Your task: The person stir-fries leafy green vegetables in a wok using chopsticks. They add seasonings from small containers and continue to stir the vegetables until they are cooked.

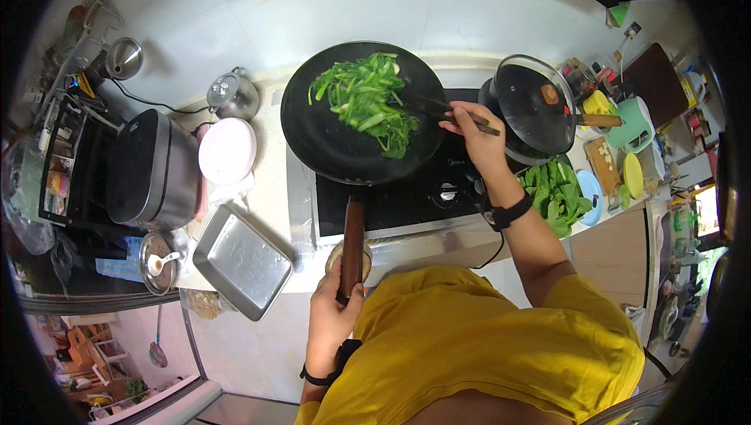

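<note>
A large dark frying pan (pixel 313 143) rests on the left side of the black gas stove (pixel 407 198). Cut leafy greens (pixel 364 100) lie in it, bright green and glossy, heaped toward the middle. My left hand (pixel 336 305) is wrapped round the pan's brown wooden handle (pixel 354 241), which points toward me. In my right hand (pixel 475 132) is a pair of dark chopsticks (pixel 489 129), held over the pan's right side. Their tips reach toward the greens and are hard to make out against the dark pan.
A lidded pan (pixel 534 112) stands on the stove's right. Raw leafy greens (pixel 557 197) lie by my right forearm, near a blue plate (pixel 591 194) and a cutting board (pixel 602 165). Leftward are an empty metal tray (pixel 242 261), a rice cooker (pixel 149 167), a pink-white round lid (pixel 227 151) and a metal pot (pixel 233 96).
</note>
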A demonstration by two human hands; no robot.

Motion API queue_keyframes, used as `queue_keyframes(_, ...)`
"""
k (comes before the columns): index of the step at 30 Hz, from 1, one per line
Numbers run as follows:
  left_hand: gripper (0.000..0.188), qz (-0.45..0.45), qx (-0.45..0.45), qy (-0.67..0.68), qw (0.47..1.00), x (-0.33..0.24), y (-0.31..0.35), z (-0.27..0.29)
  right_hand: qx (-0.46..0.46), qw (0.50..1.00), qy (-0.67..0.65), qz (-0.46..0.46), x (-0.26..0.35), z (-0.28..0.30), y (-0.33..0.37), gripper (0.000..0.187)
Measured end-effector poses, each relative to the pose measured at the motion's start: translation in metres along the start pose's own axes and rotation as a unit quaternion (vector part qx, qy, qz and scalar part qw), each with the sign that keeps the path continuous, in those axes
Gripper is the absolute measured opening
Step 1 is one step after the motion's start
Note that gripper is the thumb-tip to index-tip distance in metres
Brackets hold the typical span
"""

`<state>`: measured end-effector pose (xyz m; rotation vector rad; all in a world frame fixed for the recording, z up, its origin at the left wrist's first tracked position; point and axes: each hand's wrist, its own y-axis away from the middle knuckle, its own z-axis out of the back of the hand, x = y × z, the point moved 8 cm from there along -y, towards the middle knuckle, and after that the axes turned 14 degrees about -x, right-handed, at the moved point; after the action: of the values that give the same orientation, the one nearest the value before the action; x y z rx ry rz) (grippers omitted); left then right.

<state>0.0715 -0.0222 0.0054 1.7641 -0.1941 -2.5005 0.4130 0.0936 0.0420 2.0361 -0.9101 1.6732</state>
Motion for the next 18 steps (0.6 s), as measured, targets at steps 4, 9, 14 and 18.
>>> queue_keyframes(4,0.051,-0.007,0.0,-0.011,1.0,0.0,0.0,0.001,0.048,0.995,-0.084,-0.002,-0.011,-0.036,0.002,0.019)
queue_keyframes(9,0.052,0.015,-0.001,0.006,1.0,0.005,0.0,0.0,0.151,0.987,-0.028,0.05,-0.005,-0.077,0.023,0.017)
queue_keyframes(14,0.053,-0.036,0.012,-0.022,0.999,0.001,-0.001,-0.002,0.251,0.956,0.079,0.131,0.023,-0.071,0.042,0.015)
queue_keyframes(18,0.054,-0.051,0.011,-0.016,0.999,0.0,-0.004,-0.003,0.302,0.892,0.22,0.256,0.066,-0.058,0.046,0.013)
